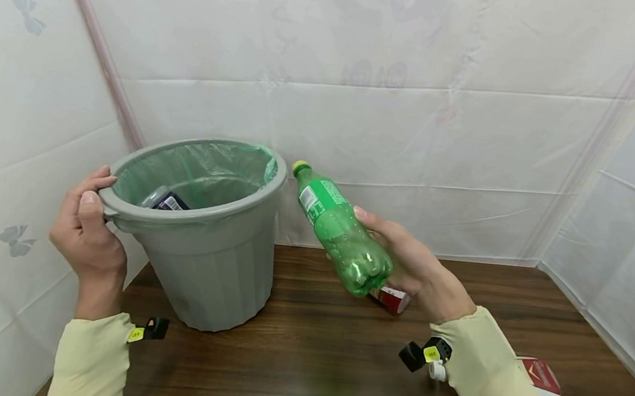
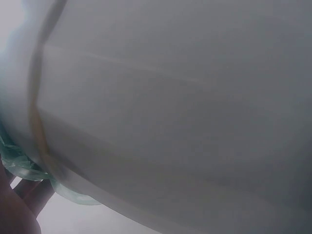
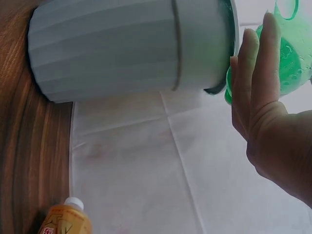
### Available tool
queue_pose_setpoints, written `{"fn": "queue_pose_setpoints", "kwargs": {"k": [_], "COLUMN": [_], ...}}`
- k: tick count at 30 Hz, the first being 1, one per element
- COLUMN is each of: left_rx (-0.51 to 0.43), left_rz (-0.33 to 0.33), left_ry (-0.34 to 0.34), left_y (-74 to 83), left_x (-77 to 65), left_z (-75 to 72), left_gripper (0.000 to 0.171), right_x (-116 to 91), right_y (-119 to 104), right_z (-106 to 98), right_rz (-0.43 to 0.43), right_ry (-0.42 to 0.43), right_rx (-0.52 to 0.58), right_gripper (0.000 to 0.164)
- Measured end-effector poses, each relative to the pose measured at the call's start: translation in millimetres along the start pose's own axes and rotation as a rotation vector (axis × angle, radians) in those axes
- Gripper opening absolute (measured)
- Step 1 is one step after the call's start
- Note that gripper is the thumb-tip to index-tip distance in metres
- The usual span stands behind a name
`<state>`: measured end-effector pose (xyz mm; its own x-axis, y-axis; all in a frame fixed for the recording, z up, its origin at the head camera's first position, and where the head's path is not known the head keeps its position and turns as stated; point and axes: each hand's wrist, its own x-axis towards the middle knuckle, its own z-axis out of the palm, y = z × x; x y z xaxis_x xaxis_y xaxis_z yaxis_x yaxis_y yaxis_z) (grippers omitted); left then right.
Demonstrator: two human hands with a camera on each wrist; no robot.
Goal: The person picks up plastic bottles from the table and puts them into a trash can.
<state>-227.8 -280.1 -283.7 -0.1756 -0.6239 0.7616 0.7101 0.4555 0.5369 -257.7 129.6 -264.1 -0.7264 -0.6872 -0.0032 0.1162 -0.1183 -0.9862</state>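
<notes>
A grey trash bin (image 1: 213,271) with a green plastic liner (image 1: 206,165) stands at the left of the table, tilted slightly. My left hand (image 1: 90,233) grips its rim on the near left side. Inside lies a clear container with a dark purple label (image 1: 170,202). My right hand (image 1: 412,258) holds a clear green plastic bottle (image 1: 343,232) in the air, right of the bin. The bottle slants, its yellow cap (image 1: 300,167) up and toward the bin's rim. In the right wrist view, the hand's fingers (image 3: 268,63) lie along the green bottle.
Beneath the right hand, a red and white item (image 1: 394,300) lies on the dark wooden table (image 1: 301,362). A red box (image 1: 545,379) is partly hidden by the right forearm. The right wrist view shows an orange-labelled bottle with a white cap (image 3: 66,219). White sheeting (image 1: 416,124) encloses the table.
</notes>
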Motion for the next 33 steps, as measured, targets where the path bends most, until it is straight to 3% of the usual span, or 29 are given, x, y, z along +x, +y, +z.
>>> {"fn": "queue_pose_setpoints", "kwargs": {"k": [12, 22, 33], "left_rx": [0.001, -0.006, -0.002], "left_rz": [-0.007, 0.001, 0.003], "left_ry": [0.002, 0.002, -0.002], "left_y": [-0.8, 3.1, 3.1], "left_x": [-0.6, -3.2, -3.0], "left_z": [-0.2, 2.9, 3.3], "left_gripper": [0.042, 0.042, 0.042], "right_x": [13, 27, 41], "right_y": [-27, -40, -46], "right_z": [11, 29, 37], "right_rz": [-0.040, -0.054, -0.056], "right_ry": [-0.025, -0.051, -0.111], "right_rx": [-0.044, 0.038, 0.069], "right_gripper": [0.103, 0.091, 0.103]}}
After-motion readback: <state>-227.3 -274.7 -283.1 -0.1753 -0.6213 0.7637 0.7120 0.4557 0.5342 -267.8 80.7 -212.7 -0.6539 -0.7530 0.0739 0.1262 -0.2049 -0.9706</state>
